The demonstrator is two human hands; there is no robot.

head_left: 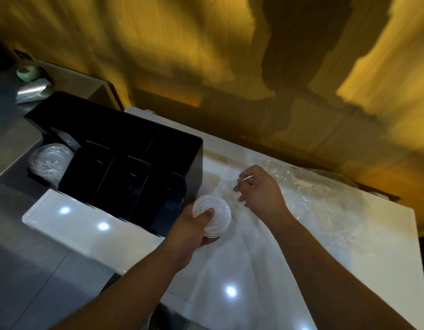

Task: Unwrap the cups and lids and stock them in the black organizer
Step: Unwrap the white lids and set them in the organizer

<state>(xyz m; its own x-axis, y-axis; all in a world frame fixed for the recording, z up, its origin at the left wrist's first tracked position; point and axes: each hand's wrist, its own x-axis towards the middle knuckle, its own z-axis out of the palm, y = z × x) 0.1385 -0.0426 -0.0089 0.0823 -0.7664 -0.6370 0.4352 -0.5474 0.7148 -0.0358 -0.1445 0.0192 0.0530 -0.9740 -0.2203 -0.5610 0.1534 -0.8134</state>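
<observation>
A person's two bare arms reach in from the bottom of the frame over a glossy white worktop point(372, 246). At centre, the left hand point(192, 228) has its grip clenched around a stack of clear lids point(212, 211), thumb pressed on top, just beside the lower right corner of the black organizer point(139, 148). The organizer fills the left centre; its divided compartments look dark, and their contents cannot be made out. Right of the lids, the right hand point(259, 190) pinches a piece of clear wrap point(325, 186), which lies crumpled across the worktop toward the right. At the left edge, beside the organizer, sits another bundle of wrapped lids point(49, 160). In the upper left is a pale green roll point(27, 73). A yellow wall point(158, 44) fills the top.
</observation>
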